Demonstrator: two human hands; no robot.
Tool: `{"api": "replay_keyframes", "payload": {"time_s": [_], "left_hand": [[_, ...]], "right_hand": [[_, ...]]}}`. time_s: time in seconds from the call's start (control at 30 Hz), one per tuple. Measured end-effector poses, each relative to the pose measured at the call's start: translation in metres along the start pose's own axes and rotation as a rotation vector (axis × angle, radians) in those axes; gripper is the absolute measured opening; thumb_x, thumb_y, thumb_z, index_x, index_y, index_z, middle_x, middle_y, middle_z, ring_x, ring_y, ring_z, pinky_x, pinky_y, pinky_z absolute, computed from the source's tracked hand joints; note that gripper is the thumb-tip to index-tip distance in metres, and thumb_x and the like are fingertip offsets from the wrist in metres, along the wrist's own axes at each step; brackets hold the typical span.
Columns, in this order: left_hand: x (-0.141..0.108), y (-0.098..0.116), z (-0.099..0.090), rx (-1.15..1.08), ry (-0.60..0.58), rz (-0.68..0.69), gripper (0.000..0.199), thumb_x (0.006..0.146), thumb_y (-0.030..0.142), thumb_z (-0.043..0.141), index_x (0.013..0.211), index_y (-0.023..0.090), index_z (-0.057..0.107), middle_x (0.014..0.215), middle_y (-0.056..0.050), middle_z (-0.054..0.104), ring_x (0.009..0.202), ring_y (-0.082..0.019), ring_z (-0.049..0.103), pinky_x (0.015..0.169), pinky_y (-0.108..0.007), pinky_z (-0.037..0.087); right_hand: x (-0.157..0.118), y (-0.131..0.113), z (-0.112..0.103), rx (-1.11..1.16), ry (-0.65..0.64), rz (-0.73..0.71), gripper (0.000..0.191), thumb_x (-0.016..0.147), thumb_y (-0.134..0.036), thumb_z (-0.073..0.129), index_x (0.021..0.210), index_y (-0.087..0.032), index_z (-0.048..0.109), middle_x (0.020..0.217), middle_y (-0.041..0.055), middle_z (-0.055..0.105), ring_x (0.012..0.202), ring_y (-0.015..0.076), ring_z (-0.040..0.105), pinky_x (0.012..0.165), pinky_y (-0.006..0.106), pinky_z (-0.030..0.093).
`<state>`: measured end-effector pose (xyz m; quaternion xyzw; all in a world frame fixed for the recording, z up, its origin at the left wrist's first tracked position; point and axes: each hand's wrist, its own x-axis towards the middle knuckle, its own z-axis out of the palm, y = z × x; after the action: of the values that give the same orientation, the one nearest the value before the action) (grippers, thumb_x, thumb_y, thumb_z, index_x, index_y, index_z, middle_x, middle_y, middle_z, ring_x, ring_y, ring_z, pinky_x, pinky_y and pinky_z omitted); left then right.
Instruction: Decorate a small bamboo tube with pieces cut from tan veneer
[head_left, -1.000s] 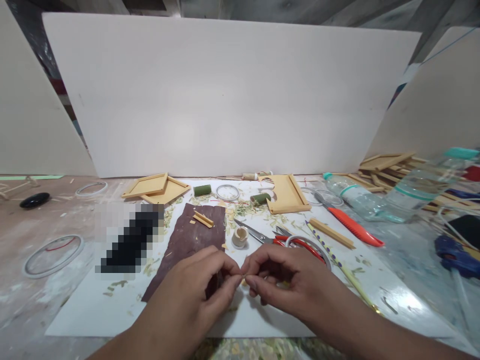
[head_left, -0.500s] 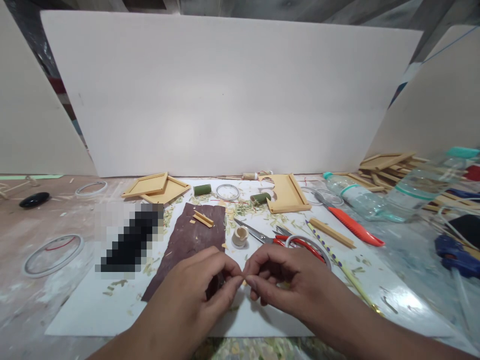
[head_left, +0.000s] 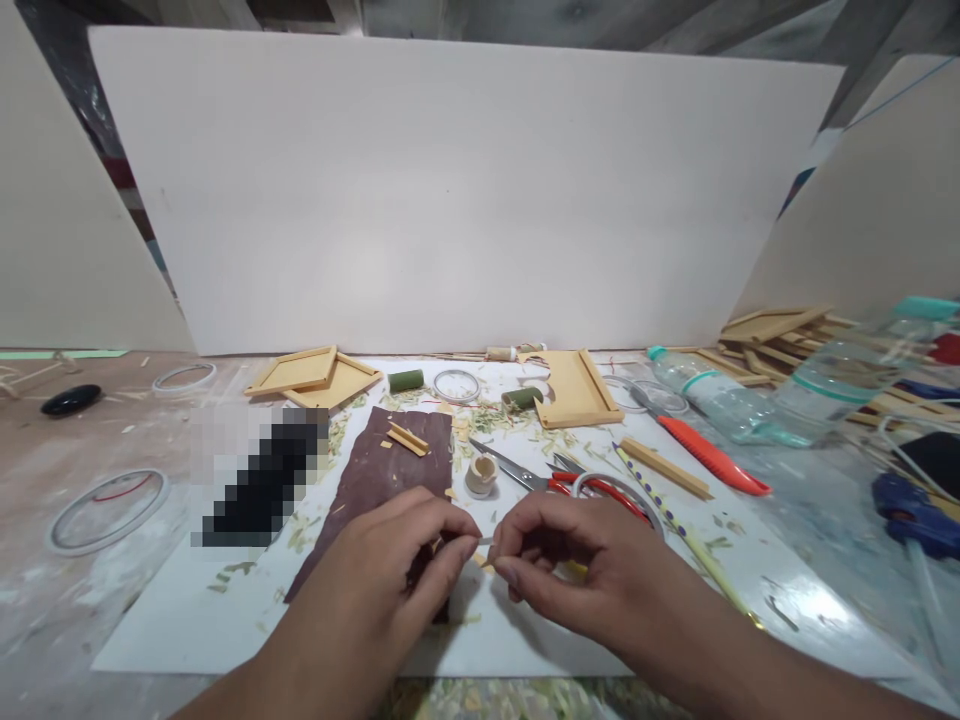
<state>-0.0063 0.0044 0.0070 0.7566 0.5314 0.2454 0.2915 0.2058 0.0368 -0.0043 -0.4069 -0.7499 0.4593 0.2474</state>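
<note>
My left hand (head_left: 390, 580) and my right hand (head_left: 577, 565) meet low in the middle, over a white sheet (head_left: 187, 620). Both pinch a thin pale sliver (head_left: 486, 541) that spans the small gap between their fingertips. A small yellowish bit (head_left: 480, 562) shows just under that gap; which hand holds it I cannot tell. My left hand lies over the near end of a dark brown strip (head_left: 390, 465). Just beyond my right hand are red-handled scissors (head_left: 559, 480) and a short bamboo ring (head_left: 480, 475).
Flat wooden trays (head_left: 311, 375) and another tray (head_left: 577, 385) lie at the back with green bamboo pieces (head_left: 405, 380). An orange-handled tool (head_left: 709, 455), plastic bottles (head_left: 795, 395), a blue glue gun (head_left: 911, 505) and stacked wood (head_left: 772, 330) fill the right. A blurred dark patch (head_left: 259, 475) is left.
My fingertips, touching before, have drawn slightly apart, so the thin sliver now shows between them. Both hands shifted a little; nothing else on the table moved.
</note>
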Motion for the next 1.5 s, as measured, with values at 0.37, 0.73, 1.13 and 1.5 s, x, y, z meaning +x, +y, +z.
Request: {"api": "replay_keyframes", "payload": {"time_s": [0.37,0.73,1.13,1.5], "left_hand": [[-0.0014,0.0004,0.0034,0.012,-0.036,0.034,0.014,0.101,0.021,0.055,0.099,0.024,0.068,0.094,0.002,0.068,0.085,-0.014,0.064,0.073,-0.024,0.044],[0.0002,0.0015,0.0028,0.011,-0.047,0.018,0.015,0.101,0.021,0.055,0.098,0.023,0.07,0.093,0.001,0.068,0.085,-0.016,0.065,0.074,-0.025,0.044],[0.0005,-0.0006,0.003,-0.033,-0.07,0.044,0.018,0.103,0.021,0.053,0.098,0.023,0.07,0.092,0.001,0.068,0.086,-0.015,0.064,0.075,-0.024,0.045],[-0.0005,0.0005,0.0015,-0.009,-0.062,0.026,0.01,0.1,0.027,0.06,0.108,0.025,0.067,0.101,0.002,0.066,0.085,-0.015,0.064,0.074,-0.024,0.044]], "right_hand": [[0.0011,-0.0052,-0.0004,-0.088,0.035,-0.058,0.008,0.089,-0.019,0.066,0.084,-0.022,0.071,0.083,-0.0011,0.07,0.077,0.0149,0.065,0.067,0.022,0.05],[-0.0008,-0.0004,0.0011,-0.046,0.01,-0.017,0.007,0.092,-0.024,0.063,0.088,-0.023,0.069,0.084,-0.0004,0.073,0.078,0.017,0.066,0.07,0.026,0.051],[-0.0005,-0.0004,0.0038,-0.028,0.048,-0.021,0.007,0.09,-0.024,0.064,0.084,-0.022,0.066,0.082,0.0016,0.072,0.076,0.0184,0.066,0.069,0.028,0.053],[-0.0001,0.0019,0.0015,-0.003,0.053,-0.027,0.008,0.09,-0.022,0.063,0.082,-0.022,0.062,0.083,0.002,0.072,0.076,0.0179,0.066,0.067,0.028,0.054]]}}
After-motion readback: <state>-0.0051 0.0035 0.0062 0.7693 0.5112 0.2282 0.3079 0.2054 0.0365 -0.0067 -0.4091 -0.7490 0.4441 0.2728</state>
